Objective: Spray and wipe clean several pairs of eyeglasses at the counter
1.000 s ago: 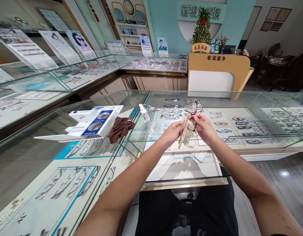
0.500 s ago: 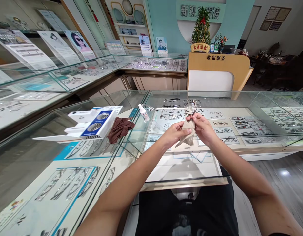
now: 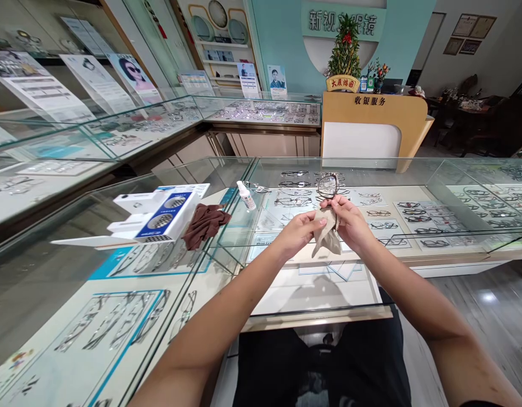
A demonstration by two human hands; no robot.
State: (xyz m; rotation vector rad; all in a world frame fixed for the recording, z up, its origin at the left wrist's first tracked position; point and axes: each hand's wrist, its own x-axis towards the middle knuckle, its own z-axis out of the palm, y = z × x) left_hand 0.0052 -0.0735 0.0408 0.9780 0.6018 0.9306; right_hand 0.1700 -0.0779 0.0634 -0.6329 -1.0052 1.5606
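While the right grip (image 3: 351, 219) pinches the dark-rimmed glasses (image 3: 327, 185) somewhere near the middle, the left grip (image 3: 301, 230) has the beige cloth (image 3: 326, 238) squeezed between thumb and fingers. So yeah, both are closed on something, though the exact spot where the right fingertips press is kinda hidden. The glasses are up in the air over the desk (image 3: 439, 262), one lens poking out just above the right grip, the other tucked behind the cloth between the two hands. What's changed: a second ago you could see that lower lens, now the cloth drapes right over it. To me that means wiping is underway on the covered side, and the upper lens is bare, no cloth on it. Left of the grips there's a white spray bottle (image 3: 246, 196), then a crumpled brown cloth (image 3: 205, 226) and an opened box (image 3: 165, 217) farther out, nobody touching any of them.
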